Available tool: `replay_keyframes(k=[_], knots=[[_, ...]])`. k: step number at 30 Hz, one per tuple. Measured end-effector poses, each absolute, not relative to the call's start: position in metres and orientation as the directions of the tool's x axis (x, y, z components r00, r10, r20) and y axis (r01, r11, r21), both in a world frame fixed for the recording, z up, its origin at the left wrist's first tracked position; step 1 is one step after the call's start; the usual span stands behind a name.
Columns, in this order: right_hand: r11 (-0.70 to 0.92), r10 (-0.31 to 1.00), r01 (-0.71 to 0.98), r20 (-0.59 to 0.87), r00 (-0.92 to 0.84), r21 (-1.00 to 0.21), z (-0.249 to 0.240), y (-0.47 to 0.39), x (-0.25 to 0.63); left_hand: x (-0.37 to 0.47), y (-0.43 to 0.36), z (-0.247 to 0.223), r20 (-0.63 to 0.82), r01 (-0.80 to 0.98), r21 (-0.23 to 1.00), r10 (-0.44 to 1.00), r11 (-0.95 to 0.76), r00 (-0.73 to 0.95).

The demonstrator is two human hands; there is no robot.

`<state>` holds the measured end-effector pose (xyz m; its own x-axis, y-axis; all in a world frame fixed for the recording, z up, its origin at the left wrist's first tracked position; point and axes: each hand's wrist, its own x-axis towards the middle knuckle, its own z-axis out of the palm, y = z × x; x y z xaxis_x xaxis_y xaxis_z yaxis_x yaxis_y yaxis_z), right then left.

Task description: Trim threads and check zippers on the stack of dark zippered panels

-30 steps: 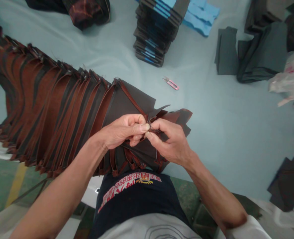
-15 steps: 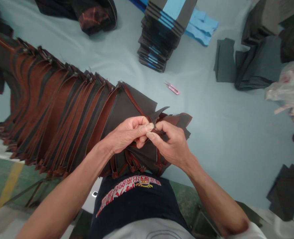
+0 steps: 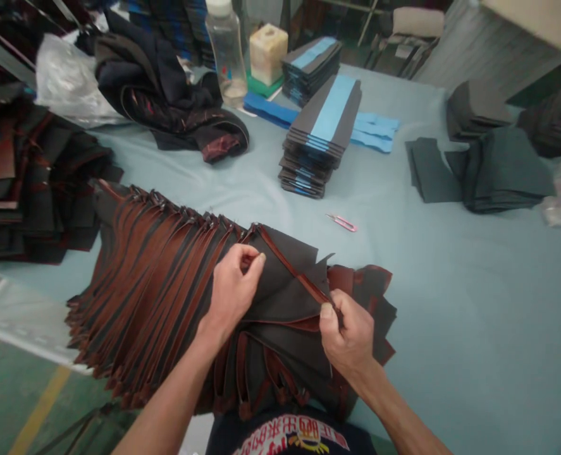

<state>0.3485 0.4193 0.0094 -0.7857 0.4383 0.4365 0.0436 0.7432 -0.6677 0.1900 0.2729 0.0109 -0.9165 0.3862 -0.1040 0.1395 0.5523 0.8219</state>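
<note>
A long fanned row of dark grey and brown fabric pieces (image 3: pixel 152 284) lies across the near side of the table. My right hand (image 3: pixel 349 328) is closed on the end of a narrow brown strip (image 3: pixel 289 265) that runs over the top dark piece, thumb uppermost. Above the row, to the left of the strip, my left hand (image 3: pixel 237 278) is pinched, thumb against forefinger. Whatever may be between those fingertips is too small to make out. Small pink-handled thread snips (image 3: pixel 341 222) lie on the table beyond my right hand.
Stacked grey pieces with light blue stripes (image 3: pixel 325 126) stand at the back middle. Dark bundled cloth (image 3: pixel 166 95) and a clear bottle (image 3: pixel 226 57) are at the back left. More brown-grey pieces (image 3: pixel 33 183) lie left. Dark green-grey stacks (image 3: pixel 508 170) sit at the right.
My hands, which were together at the strip, have come apart: the left is up and left, the right pulls the strip's end. The view has tilted up, showing more of the table's far side.
</note>
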Motion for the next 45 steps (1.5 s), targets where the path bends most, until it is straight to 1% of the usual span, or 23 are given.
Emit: replay_keyframes(k=[1,3,6,8,11,13,15,18,20,22,25,27,28,30,32,33,34,35,37,39,41,42,45], knots=[[0.737,0.452,0.061,0.424,-0.785,-0.673,0.005,0.42,0.349,0.178,0.27,0.004,-0.032,0.218,0.767,0.375,0.603,-0.926],[0.719,0.463,0.083,0.387,-0.797,-0.69,-0.001,0.422,0.351,0.158,0.268,-0.009,0.049,0.369,0.597,0.427,0.712,-0.903],[0.71,0.444,0.088,0.346,-0.827,-0.699,-0.007,0.42,0.356,0.141,0.27,-0.022,0.02,0.472,0.335,0.495,0.815,-0.869],[0.73,0.425,0.088,0.35,-0.835,-0.677,-0.01,0.418,0.36,0.139,0.273,-0.025,0.049,0.484,0.266,0.49,0.834,-0.871],[0.761,0.416,0.093,0.372,-0.83,-0.642,-0.015,0.414,0.365,0.146,0.273,-0.025,0.141,0.497,0.297,0.477,0.815,-0.867],[0.776,0.412,0.106,0.373,-0.831,-0.621,-0.02,0.415,0.37,0.152,0.27,-0.024,0.13,0.504,0.314,0.489,0.805,-0.863],[0.791,0.405,0.133,0.349,-0.845,-0.597,-0.027,0.417,0.377,0.155,0.267,-0.024,0.091,0.497,0.289,0.493,0.819,-0.865],[0.81,0.39,0.183,0.279,-0.877,-0.558,-0.038,0.422,0.392,0.156,0.266,-0.026,0.035,0.462,0.236,0.467,0.855,-0.883],[0.835,0.391,0.265,0.181,-0.903,-0.483,-0.043,0.425,0.405,0.156,0.269,-0.028,0.031,0.448,0.255,0.456,0.857,-0.889],[0.837,0.438,0.375,0.074,-0.896,-0.399,-0.043,0.427,0.417,0.155,0.272,-0.03,0.077,0.431,0.293,0.428,0.854,-0.9],[0.826,0.501,0.456,0.062,-0.863,-0.332,-0.037,0.433,0.422,0.15,0.276,-0.033,0.098,0.394,0.296,0.383,0.87,-0.919],[0.871,0.427,0.381,0.092,-0.9,-0.31,-0.03,0.438,0.413,0.145,0.278,-0.031,0.025,0.391,0.261,0.399,0.883,-0.917],[0.902,0.339,0.298,0.087,-0.937,-0.313,-0.027,0.442,0.406,0.142,0.279,-0.029,-0.016,0.396,0.244,0.412,0.885,-0.911],[0.929,0.079,0.057,0.044,-0.996,-0.365,-0.021,0.449,0.386,0.138,0.28,-0.025,-0.068,0.413,0.231,0.438,0.881,-0.897],[0.892,-0.175,-0.153,-0.012,-0.985,-0.424,-0.014,0.457,0.363,0.137,0.28,-0.019,-0.058,0.432,0.292,0.467,0.853,-0.883],[0.878,-0.237,-0.196,-0.041,-0.971,-0.437,-0.011,0.46,0.352,0.138,0.28,-0.016,-0.048,0.436,0.357,0.483,0.826,-0.874],[0.878,-0.25,-0.196,-0.07,-0.966,-0.437,-0.007,0.462,0.342,0.14,0.279,-0.013,-0.045,0.428,0.44,0.496,0.789,-0.867],[0.887,-0.225,-0.166,-0.091,-0.97,-0.431,-0.004,0.464,0.334,0.142,0.278,-0.01,-0.051,0.402,0.535,0.503,0.743,-0.863],[0.905,-0.112,-0.069,-0.078,-0.991,-0.419,0.002,0.467,0.319,0.148,0.276,-0.003,-0.096,0.289,0.714,0.499,0.638,-0.861],[0.905,0.035,0.013,0.044,-0.998,-0.425,0.006,0.469,0.308,0.156,0.274,0.005,-0.162,0.149,0.838,0.501,0.524,-0.85],[0.899,0.135,0.031,0.209,-0.969,-0.437,0.008,0.47,0.299,0.167,0.272,0.016,-0.203,0.055,0.899,0.525,0.434,-0.826],[0.898,0.152,0.016,0.275,-0.949,-0.44,0.008,0.47,0.296,0.174,0.271,0.021,-0.211,0.034,0.912,0.54,0.408,-0.815],[0.901,0.114,-0.067,0.384,-0.916,-0.428,0.01,0.466,0.294,0.193,0.268,0.035,-0.202,0.045,0.913,0.546,0.406,-0.813]])
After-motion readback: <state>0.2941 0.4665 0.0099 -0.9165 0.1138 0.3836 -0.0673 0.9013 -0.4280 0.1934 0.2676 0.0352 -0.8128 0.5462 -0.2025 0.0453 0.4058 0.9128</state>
